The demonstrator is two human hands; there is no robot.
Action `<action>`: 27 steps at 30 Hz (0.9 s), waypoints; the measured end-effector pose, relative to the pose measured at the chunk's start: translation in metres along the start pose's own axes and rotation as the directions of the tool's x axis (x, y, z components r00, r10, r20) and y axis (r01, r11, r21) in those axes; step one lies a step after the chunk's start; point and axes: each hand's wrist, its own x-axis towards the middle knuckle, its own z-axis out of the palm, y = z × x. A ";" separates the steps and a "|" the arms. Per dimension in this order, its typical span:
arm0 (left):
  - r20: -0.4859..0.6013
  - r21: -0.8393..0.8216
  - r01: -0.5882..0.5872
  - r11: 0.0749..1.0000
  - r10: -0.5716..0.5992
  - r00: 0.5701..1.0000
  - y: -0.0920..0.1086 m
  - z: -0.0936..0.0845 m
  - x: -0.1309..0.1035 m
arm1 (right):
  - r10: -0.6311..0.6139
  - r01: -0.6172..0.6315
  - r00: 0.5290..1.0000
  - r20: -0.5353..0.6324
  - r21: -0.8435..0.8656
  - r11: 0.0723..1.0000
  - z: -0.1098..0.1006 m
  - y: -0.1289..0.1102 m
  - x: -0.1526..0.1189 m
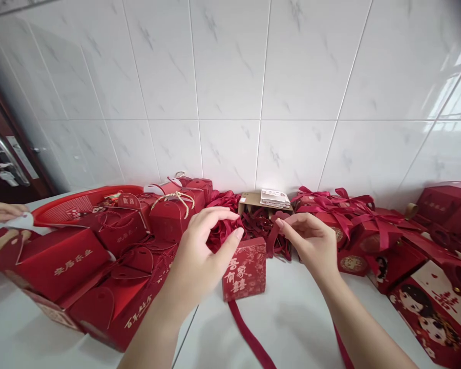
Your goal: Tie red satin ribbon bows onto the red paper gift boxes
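A small red gift box (pixel 245 271) with white Chinese characters stands on the table in front of me. My left hand (pixel 211 246) is curved above its left side, thumb and forefinger apart with nothing visible between them. Just right of the box, my right hand (pixel 307 236) pinches a dark red ribbon (pixel 272 237) between thumb and forefinger. A length of red ribbon (pixel 249 335) trails from beneath the box toward the front. More ribbon shows below my right forearm; whether it is the same piece I cannot tell.
Red gift boxes (pixel 72 261) crowd the left, beside a red plastic basket (pixel 88 200). Behind lie bundled ribbons and an open carton (pixel 249 199) topped with cards (pixel 274 197). Ribbon-tied boxes (pixel 353 225) fill the right. Another person's hands (pixel 0 215) work at far left.
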 end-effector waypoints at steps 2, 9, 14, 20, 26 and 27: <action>0.025 -0.040 0.000 0.999 0.001 1.000 0.007 0.004 -0.002 | -0.033 0.031 0.999 0.022 0.099 0.995 -0.002 -0.012 -0.006; 0.184 -0.226 -0.056 0.972 0.099 0.978 0.021 0.018 -0.014 | -0.248 0.219 0.939 0.239 0.143 0.965 -0.010 -0.033 -0.027; 0.191 -0.240 -0.184 0.953 0.233 0.954 0.026 0.012 -0.018 | -0.246 0.182 0.926 0.287 0.232 0.956 -0.013 -0.036 -0.032; 0.246 -0.323 -0.247 0.913 0.334 0.910 0.019 -0.004 -0.012 | -0.266 0.110 0.881 0.392 0.376 0.920 -0.019 -0.038 -0.031; 0.297 -0.403 -0.318 0.858 0.452 0.841 0.019 -0.004 -0.008 | -0.333 0.031 0.814 0.476 0.537 0.843 -0.019 -0.039 -0.030; 0.294 -0.416 -0.336 0.845 0.474 0.830 0.020 -0.003 -0.008 | -0.349 0.030 0.806 0.478 0.556 0.830 -0.019 -0.039 -0.030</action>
